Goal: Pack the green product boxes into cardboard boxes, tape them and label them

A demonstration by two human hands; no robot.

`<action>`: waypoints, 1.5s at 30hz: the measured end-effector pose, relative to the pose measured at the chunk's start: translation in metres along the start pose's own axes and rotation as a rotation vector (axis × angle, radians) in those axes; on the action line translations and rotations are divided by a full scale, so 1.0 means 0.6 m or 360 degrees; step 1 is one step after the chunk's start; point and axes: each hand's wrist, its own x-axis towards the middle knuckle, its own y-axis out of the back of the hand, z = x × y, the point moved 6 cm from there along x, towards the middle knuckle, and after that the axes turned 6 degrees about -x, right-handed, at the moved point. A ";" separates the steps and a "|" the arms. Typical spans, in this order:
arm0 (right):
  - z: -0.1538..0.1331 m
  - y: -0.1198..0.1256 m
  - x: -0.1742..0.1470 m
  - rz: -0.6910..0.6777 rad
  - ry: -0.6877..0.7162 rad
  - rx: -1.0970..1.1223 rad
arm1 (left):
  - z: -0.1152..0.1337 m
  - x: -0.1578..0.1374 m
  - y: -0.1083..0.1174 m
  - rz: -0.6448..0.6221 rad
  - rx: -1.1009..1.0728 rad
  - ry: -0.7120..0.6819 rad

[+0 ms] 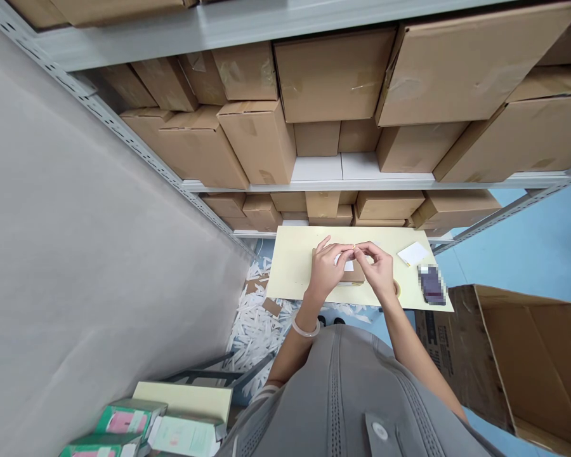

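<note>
My left hand (pixel 327 270) and my right hand (pixel 377 268) meet at the fingertips above a pale yellow tabletop (pixel 290 273). Both pinch thumb against forefinger; whatever lies between them is too small to make out. Below the hands sits a small brown cardboard box (pixel 356 275), partly covered by my left hand. A white piece of paper or label (pixel 347 264) shows on or just above the box. Beside my right wrist, a roll of tape (pixel 398 289) is mostly hidden.
White paper slips (pixel 413 254) and a blurred dark item (pixel 432 284) lie at the table's right. Shelves hold many cardboard boxes (pixel 335 76) ahead. A large open carton (pixel 528 355) stands right; paper strips (pixel 254 324) litter the floor. Green boxes (pixel 124 419) are lower left.
</note>
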 end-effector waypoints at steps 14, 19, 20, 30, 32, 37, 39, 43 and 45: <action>0.006 -0.003 0.000 -0.0052 0.0050 -0.0188 | -0.031 -0.009 -0.016 0.0082 -0.0189 0.0432; 0.026 -0.001 0.000 -0.0027 -0.0040 -0.0129 | -0.067 -0.019 -0.012 0.0305 -0.0553 0.0755; 0.030 0.001 -0.001 -0.0009 -0.0068 -0.0129 | -0.074 -0.020 -0.008 0.0359 -0.0600 0.0796; 0.040 0.028 0.012 0.0111 -0.0193 -0.0119 | -0.127 -0.024 0.028 0.0689 -0.0820 0.0952; 0.043 0.034 0.017 0.0143 -0.0199 -0.0123 | -0.132 -0.026 0.039 0.0725 -0.0778 0.0944; 0.054 0.051 0.027 0.0243 -0.0178 -0.0130 | -0.136 -0.032 0.065 0.0780 -0.0729 0.0950; 0.059 0.058 0.029 0.0292 -0.0183 -0.0154 | -0.137 -0.034 0.074 0.0798 -0.0715 0.0962; 0.060 0.064 0.040 0.0359 -0.0183 -0.0196 | -0.141 -0.036 0.090 0.0832 -0.0733 0.0951; 0.054 0.058 0.051 0.0344 -0.0150 -0.0209 | -0.145 -0.037 0.101 0.0872 -0.0736 0.0935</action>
